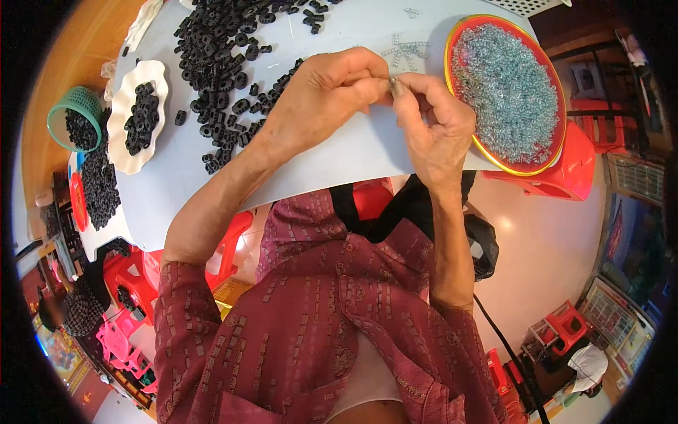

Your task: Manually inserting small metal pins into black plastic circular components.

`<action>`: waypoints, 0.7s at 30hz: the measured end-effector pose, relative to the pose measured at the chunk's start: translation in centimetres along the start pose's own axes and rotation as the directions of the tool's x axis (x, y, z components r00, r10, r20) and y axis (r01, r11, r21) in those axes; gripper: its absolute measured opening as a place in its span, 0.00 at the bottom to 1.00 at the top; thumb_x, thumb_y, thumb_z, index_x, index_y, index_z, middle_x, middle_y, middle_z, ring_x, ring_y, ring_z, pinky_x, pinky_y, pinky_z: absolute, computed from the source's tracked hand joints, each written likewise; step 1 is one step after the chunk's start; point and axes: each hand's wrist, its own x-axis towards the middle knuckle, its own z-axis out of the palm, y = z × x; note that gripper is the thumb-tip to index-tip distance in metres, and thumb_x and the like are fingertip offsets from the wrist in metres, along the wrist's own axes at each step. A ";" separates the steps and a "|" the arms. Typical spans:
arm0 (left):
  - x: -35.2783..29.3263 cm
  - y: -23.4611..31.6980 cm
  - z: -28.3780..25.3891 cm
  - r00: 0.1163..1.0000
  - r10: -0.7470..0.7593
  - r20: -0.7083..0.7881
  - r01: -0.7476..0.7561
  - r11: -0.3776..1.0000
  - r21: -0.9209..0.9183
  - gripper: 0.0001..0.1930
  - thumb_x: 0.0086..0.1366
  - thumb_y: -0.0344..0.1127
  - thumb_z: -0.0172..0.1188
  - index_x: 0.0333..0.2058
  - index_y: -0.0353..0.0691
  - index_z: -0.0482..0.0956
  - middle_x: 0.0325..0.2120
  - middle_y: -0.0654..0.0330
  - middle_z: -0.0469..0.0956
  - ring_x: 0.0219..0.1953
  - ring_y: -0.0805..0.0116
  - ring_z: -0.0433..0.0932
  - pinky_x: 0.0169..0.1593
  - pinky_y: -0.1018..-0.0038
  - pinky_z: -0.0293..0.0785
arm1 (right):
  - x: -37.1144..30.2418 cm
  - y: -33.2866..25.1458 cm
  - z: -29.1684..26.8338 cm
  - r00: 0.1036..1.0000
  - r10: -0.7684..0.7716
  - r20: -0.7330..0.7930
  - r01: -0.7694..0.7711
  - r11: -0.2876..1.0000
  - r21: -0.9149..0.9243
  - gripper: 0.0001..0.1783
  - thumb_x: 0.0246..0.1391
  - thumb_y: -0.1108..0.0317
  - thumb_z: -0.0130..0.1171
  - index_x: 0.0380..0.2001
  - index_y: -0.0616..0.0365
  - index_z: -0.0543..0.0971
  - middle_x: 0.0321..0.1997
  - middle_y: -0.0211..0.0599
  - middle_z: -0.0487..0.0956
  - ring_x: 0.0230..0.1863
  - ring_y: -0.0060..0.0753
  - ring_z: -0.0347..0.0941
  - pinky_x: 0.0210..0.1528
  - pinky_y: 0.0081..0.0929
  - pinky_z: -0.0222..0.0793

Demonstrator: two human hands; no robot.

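Note:
Over the front part of the pale table [311, 166], my left hand [332, 88] and my right hand [438, 127] meet fingertip to fingertip. Both are closed in a pinch; what lies between them is too small and covered to name. Just beyond the fingers, a few small silvery spring-like pieces [406, 49] lie on the tabletop. Beside my right hand stands a round red tray [474, 145] with a gold rim, heaped with shiny spring-like pieces [505, 92]. Left of my left hand spreads a loose pile of small black plastic parts with holes [212, 78], resembling cord locks.
A white wavy-edged dish [121, 152] holds more black parts at the left. Past it are a green mesh basket [86, 106] and another heap of black parts [100, 187]. Red plastic stools [575, 166] stand around the table. Another person [78, 311] is at the far left.

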 end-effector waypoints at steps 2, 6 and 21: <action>-0.2 -0.3 0.1 0.994 0.091 -0.067 -0.079 0.984 0.158 0.05 0.61 0.30 0.55 0.34 0.35 0.75 0.23 0.65 0.78 0.25 0.80 0.72 0.32 0.80 0.69 | 0.1 -0.3 0.0 1.000 -0.006 0.022 0.006 1.000 -0.013 0.04 0.51 0.75 0.59 0.30 0.64 0.79 0.22 0.30 0.77 0.22 0.15 0.68 0.24 0.16 0.64; -0.3 -0.3 0.1 0.983 0.156 -0.101 -0.121 0.949 0.291 0.04 0.60 0.29 0.55 0.33 0.35 0.73 0.19 0.64 0.75 0.25 0.81 0.72 0.29 0.80 0.68 | 0.0 -0.3 0.1 0.999 0.033 -0.008 -0.033 0.999 0.014 0.04 0.52 0.75 0.59 0.31 0.64 0.79 0.22 0.30 0.77 0.22 0.15 0.68 0.24 0.16 0.64; -0.7 -0.1 0.6 0.918 0.396 -0.034 -0.267 0.677 0.686 0.10 0.57 0.26 0.59 0.39 0.35 0.74 0.29 0.56 0.78 0.31 0.69 0.78 0.36 0.75 0.75 | 0.1 -0.5 0.1 1.000 0.001 0.006 -0.001 0.998 -0.057 0.02 0.49 0.76 0.59 0.28 0.64 0.77 0.21 0.30 0.75 0.22 0.16 0.67 0.24 0.17 0.64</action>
